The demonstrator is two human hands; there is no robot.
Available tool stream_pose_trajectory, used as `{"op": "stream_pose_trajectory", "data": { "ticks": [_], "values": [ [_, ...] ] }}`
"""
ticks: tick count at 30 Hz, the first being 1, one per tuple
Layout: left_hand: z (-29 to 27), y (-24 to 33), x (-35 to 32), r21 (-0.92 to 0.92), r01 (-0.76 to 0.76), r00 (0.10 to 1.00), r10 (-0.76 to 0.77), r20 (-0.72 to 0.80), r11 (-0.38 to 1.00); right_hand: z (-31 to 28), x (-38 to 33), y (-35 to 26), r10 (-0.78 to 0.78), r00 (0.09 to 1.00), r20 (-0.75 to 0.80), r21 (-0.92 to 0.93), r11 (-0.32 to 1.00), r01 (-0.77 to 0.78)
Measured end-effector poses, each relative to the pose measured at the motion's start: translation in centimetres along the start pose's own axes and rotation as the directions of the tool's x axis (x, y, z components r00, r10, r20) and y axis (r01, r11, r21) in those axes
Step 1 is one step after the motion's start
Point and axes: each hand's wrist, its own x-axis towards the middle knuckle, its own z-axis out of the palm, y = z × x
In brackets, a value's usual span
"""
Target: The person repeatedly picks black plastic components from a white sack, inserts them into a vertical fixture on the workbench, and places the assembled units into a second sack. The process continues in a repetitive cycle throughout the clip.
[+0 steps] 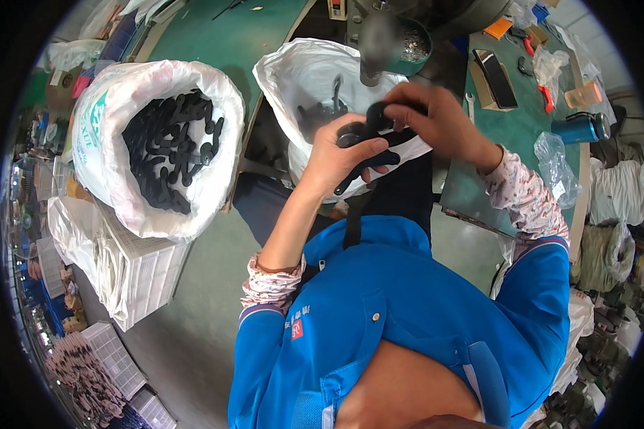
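In front of my chest, my left hand (343, 154) is closed around several long black pieces with rounded ends (368, 161), which look like plastic handles. My right hand (433, 118) is beside it, fingers pinched on another black piece (376, 116) that meets those in the left; its fingers are slightly blurred. Beneath both hands a white bag (286, 68) stands with its mouth wide, a few dark pieces inside. To the left, a second white bag (225, 93) with a rolled rim holds a heap of similar black pieces (168, 150).
Just beyond my hands stands a machine (379, 43) with a round tray of small metal parts (415, 46). The green table at right carries a wrench (470, 107), a phone (495, 79), a blue flask (579, 129) and a clear plastic bag (557, 171). A white crate (147, 275) supports the left bag.
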Motion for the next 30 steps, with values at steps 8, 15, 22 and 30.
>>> {"op": "stream_pose_trajectory", "data": {
  "ticks": [8,15,22,30],
  "values": [
    [-0.3,0.5,-0.1,-0.199,0.017,0.999,-0.023,-0.027,0.980,-5.0,5.1,-2.4,0.058,0.972,-0.227,0.203,0.979,-0.011],
    [-0.4,0.5,0.1,-0.199,0.002,1.000,-0.003,-0.005,0.980,-6.7,9.6,-4.3,0.339,0.927,-0.161,0.307,0.910,-0.280],
    [-0.7,0.3,0.0,-0.158,-0.003,1.000,0.001,-0.017,0.987,-4.3,7.2,-1.1,0.308,0.947,-0.089,0.337,0.904,-0.263],
    [-0.7,-0.1,0.2,-0.134,0.036,0.998,-0.029,0.057,0.990,-1.3,0.0,2.0,-0.203,0.938,0.280,-0.497,0.805,0.323]
  ]
}}
